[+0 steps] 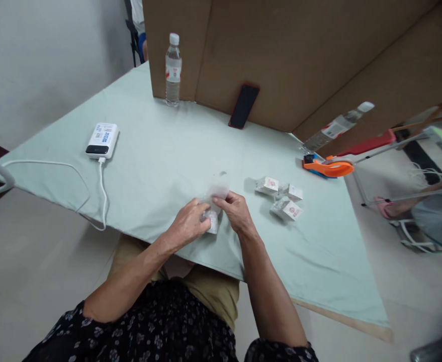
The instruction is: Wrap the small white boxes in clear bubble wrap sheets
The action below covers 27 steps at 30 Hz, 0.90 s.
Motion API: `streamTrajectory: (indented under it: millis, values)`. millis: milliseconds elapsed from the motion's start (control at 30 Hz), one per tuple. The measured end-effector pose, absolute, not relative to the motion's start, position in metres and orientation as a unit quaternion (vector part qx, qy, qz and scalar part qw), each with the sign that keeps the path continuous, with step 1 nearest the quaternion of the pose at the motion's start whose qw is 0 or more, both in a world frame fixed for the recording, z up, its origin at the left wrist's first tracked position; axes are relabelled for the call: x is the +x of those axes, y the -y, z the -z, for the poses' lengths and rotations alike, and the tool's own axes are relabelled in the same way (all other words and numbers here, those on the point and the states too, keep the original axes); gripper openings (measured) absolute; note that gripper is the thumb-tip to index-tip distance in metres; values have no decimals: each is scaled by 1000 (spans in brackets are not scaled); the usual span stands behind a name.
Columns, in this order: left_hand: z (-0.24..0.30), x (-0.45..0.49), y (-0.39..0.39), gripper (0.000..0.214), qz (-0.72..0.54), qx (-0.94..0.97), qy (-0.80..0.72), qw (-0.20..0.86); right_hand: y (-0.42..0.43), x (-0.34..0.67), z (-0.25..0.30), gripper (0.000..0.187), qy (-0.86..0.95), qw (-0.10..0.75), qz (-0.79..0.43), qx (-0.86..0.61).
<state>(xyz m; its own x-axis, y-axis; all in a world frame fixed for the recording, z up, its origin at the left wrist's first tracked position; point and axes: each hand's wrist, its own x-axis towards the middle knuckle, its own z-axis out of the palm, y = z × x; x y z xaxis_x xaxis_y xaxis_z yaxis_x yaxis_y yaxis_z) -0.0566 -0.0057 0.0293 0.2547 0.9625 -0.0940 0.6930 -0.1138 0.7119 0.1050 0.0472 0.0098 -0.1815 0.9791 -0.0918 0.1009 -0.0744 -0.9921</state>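
Near the table's front edge, my left hand (190,219) has its fingers curled on a small whitish box (212,223) in clear wrapping. My right hand (236,210) pinches a piece of translucent plastic wrap (218,187) that rises from the box between thumb and fingers. Part of the box lies hidden behind the left fingers. To the right of my right hand sit three more small boxes: a wrapped box (269,185), a second box (292,192) behind, and a third box (288,209) in front, all in clear plastic with printed ends.
An orange tape dispenser (330,166) lies at the right edge. A cardboard screen (273,60) closes the back, with a phone (244,105) and two water bottles, one upright (173,73), one leaning (337,126). A white power bank (103,138) trails a cable (102,191) at left.
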Motion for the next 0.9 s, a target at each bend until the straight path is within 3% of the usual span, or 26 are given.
streamTrajectory:
  millis: [233,300,367,433,533,633,767,900]
  values:
    - [-18,-66,7,72,-291,704,-592,264,-15,116,-13,18,686,387,-423,-447]
    - [-17,-72,1,62,-285,735,-537,299,-9,119,-14,14,722,377,-394,-426]
    - [-16,-78,-5,40,-272,751,-490,349,-2,124,-15,15,762,356,-362,-402]
    - [-15,-81,-10,23,-268,751,-464,387,6,127,-15,25,802,324,-323,-384]
    - [-14,-81,-12,15,-280,742,-450,411,15,126,-10,42,836,297,-246,-391]
    - [-17,-80,-11,14,-303,717,-470,416,13,118,-3,34,825,319,-205,-419]
    - [-25,-86,-5,30,-332,661,-455,496,-1,112,-5,21,732,359,-324,-480]
    - [-24,-91,5,51,-311,644,-404,571,-7,116,-11,32,594,310,-545,-504]
